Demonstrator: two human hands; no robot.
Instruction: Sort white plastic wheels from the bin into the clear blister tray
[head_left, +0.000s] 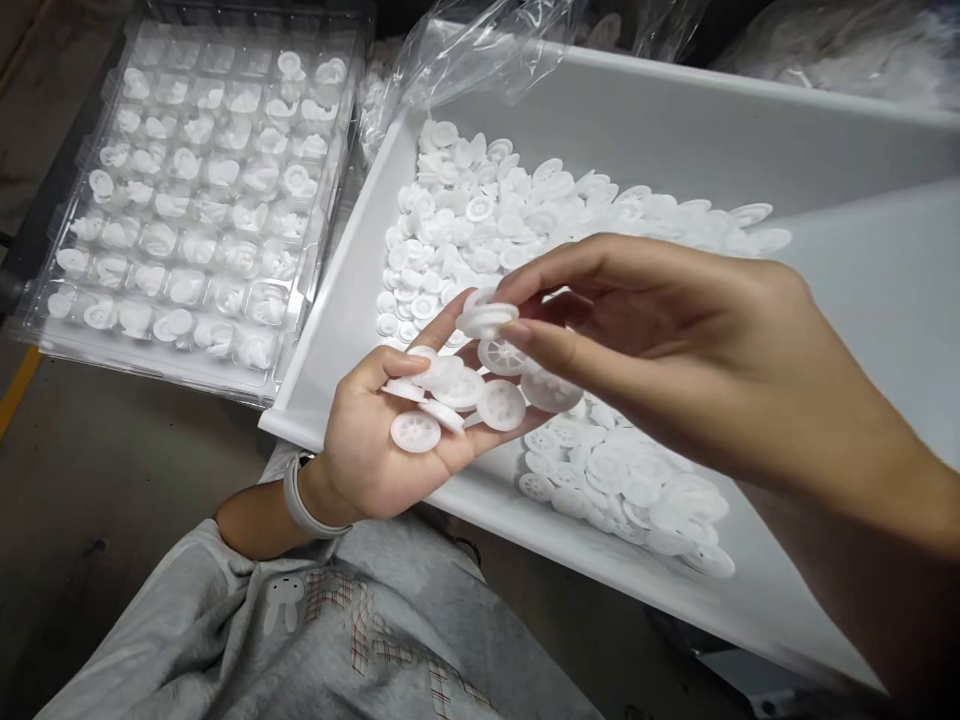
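Observation:
My left hand [375, 440] is palm up with its fingers curled, cradling several small white plastic wheels [459, 388] with spoked faces. Just above that palm, my right hand [637, 340] pinches a white plastic wheel [487, 318] between thumb and forefinger. Both hands are over the near left part of a large white bin [345, 270]. Loose wheels of the same kind [517, 210] are heaped in the bin behind the hands, and more lie below my right hand. My right hand's other fingers are partly hidden.
At the left stands a clear plastic tray [277, 385] with rows of compartments, many holding white wheels. Clear plastic film [480, 60] drapes over the bin's far left corner. The bin's raised near rim [510, 545] runs in front of my body.

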